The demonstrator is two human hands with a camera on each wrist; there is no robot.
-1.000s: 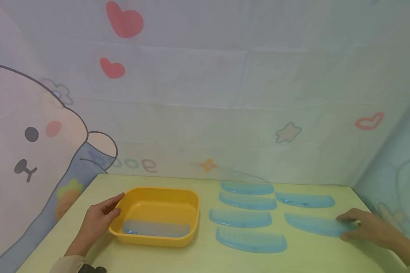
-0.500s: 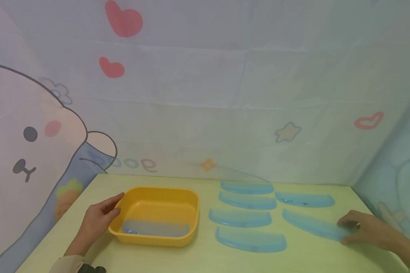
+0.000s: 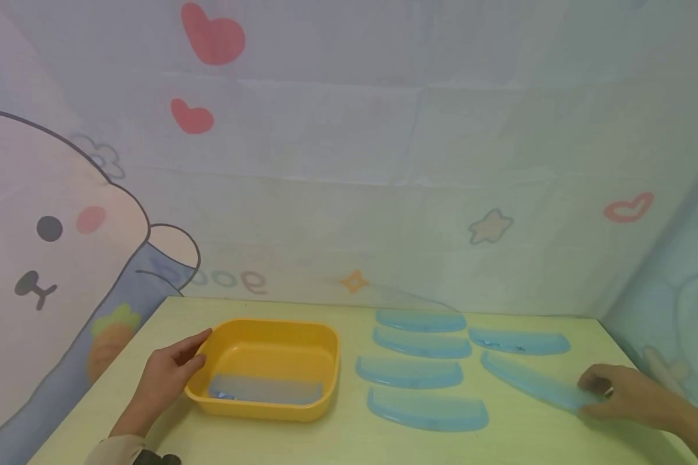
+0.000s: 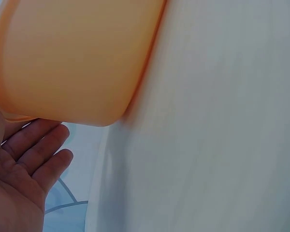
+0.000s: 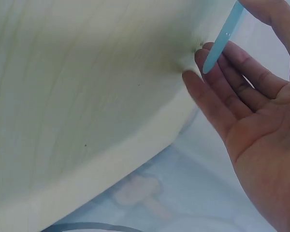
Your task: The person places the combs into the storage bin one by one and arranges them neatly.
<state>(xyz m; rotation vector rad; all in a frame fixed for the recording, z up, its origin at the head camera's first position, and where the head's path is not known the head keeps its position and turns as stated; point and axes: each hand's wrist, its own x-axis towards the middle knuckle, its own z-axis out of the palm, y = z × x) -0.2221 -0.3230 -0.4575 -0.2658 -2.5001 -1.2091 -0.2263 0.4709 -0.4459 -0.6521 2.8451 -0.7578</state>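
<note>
My right hand (image 3: 631, 395) pinches the right end of a translucent blue comb (image 3: 529, 380) between thumb and fingers. This comb slants on or just above the table, its left end farther back. In the right wrist view a narrow edge of the comb (image 5: 223, 38) shows between the thumb and the fingers. At the left, my left hand (image 3: 165, 378) holds the rim of a yellow plastic basin (image 3: 279, 412). The left wrist view shows its fingers (image 4: 48, 145) by the basin's outer wall (image 4: 77, 58); the thumb is mostly hidden there. Inside the basin lies one comb (image 3: 273, 391).
Several blue combs lie in a column mid-table, the nearest comb (image 3: 427, 410) toward the front. Another comb (image 3: 520, 342) with a small decoration lies behind the held one. The pale table (image 3: 326, 445) meets a printed cloth backdrop (image 3: 337, 161) at the back.
The held comb has swung: its right end came toward the front and its left end went slightly back. My right hand shifted a little with it. My left hand and the basin stayed put.
</note>
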